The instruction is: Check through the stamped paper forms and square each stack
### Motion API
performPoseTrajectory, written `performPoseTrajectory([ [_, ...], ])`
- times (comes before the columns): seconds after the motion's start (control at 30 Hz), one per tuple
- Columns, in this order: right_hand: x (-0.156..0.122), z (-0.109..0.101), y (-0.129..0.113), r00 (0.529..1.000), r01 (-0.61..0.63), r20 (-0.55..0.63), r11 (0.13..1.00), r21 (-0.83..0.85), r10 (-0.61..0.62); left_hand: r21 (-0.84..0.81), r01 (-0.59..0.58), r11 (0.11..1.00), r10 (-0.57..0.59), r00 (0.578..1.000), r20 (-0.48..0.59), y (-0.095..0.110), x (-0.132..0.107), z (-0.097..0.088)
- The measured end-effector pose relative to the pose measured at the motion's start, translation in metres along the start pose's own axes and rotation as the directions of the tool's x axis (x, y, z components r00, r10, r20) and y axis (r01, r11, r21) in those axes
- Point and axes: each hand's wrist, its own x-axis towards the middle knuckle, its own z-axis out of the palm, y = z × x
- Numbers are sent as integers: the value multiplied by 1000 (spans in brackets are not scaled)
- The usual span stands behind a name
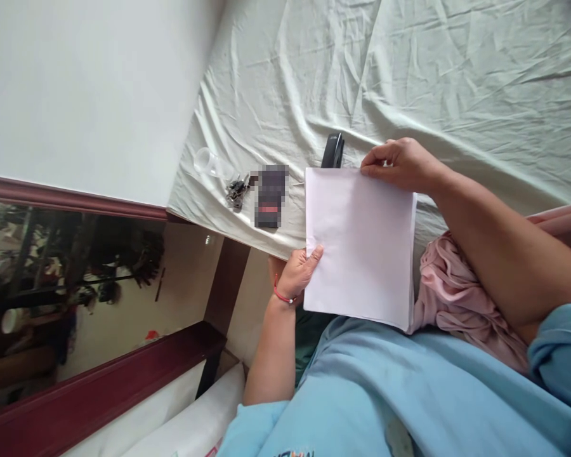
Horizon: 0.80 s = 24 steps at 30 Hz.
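A stack of white paper sheets (361,247) lies tilted in front of my body. My left hand (301,273), with a red string bracelet on the wrist, grips its left edge, thumb on top and fingers hidden underneath. At the far edge, the thumb and fingers of my right hand (397,162) pinch together on the top of the sheets. Just beyond that edge a black stapler (332,151) sticks out on the sheet-covered bed, its near end hidden by the paper.
Left of the paper lie a blurred-out dark item (271,197), a bunch of keys (238,192) and a clear plastic cup (208,162) on its side. Pink cloth (450,279) is bunched at the right. A dark red wooden frame (99,381) stands at the lower left.
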Motion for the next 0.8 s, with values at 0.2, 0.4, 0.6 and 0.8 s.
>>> performPoseTrajectory([
  [0.2, -1, -1, 3, 1000, 7, 19, 1000, 1, -7, -42, -12, 999, 12, 1000, -2, 0, 5, -2],
  [0.4, -1, -1, 3, 1000, 20, -22, 1000, 6, -20, -26, 21, 999, -21, 1000, -17, 2, -7, 0],
  [0.6, 1, 0, 6, 992, 57, -117, 998, 39, -52, 58, 90, 994, -92, 995, 28, -15, -24, -12],
  [0.8, 2, 2, 9, 992, 28, -120, 999, 15, -26, 114, 93, 989, -96, 995, 16, -26, -21, -16],
])
